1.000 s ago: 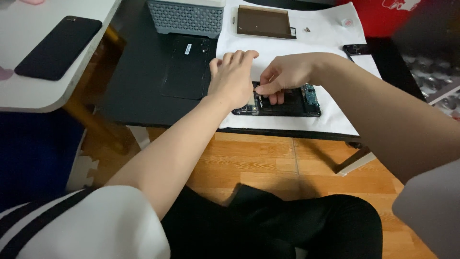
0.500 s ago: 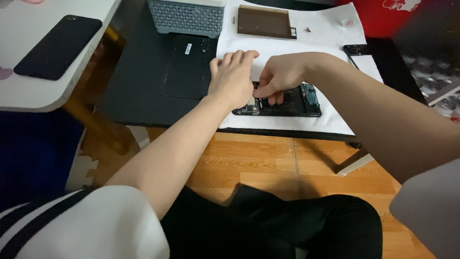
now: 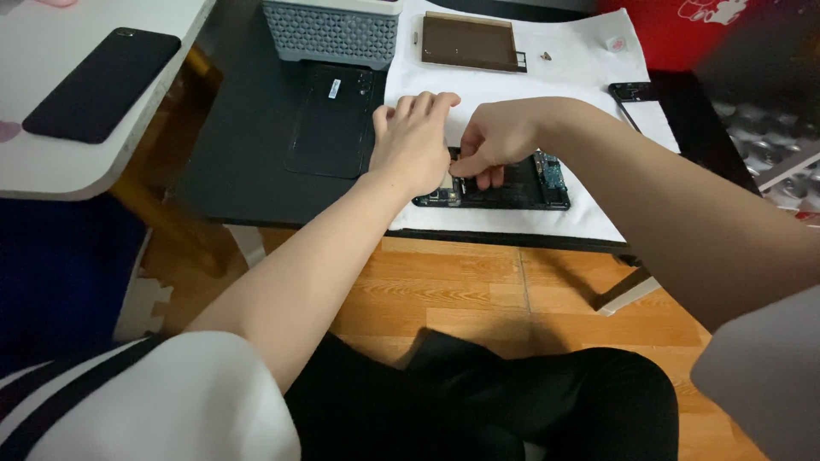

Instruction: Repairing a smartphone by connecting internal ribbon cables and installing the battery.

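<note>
Black opened phone body [image 3: 512, 183] with bare circuitry, lying flat at centre frame on a white paper sheet [image 3: 512, 94] spread over the dark tabletop [image 3: 239, 162]. Left hand [image 3: 414, 145] laid palm-down over the phone's left end, fingers loosely spread and resting, gripping nothing visible, hiding that end from view. Right hand [image 3: 495, 141] just beside it, touching, fingers curled and pinched down onto the upper middle of the phone; whether something small sits between the fingertips cannot be told. Brown rectangular plate [image 3: 468, 43] well apart at upper centre on the same sheet, a tiny screw [image 3: 545, 56] just beside its right edge. Grey perforated basket [image 3: 329, 30] at upper left centre, a flat black pad [image 3: 331, 119] below it. Thin black frame [image 3: 632, 92] at the sheet's right edge. Dark phone [image 3: 98, 85] face-down on a separate white table [image 3: 51, 171] at upper left. Wooden floor [image 3: 478, 290] and black-trousered legs [image 3: 478, 401] at bottom.
</note>
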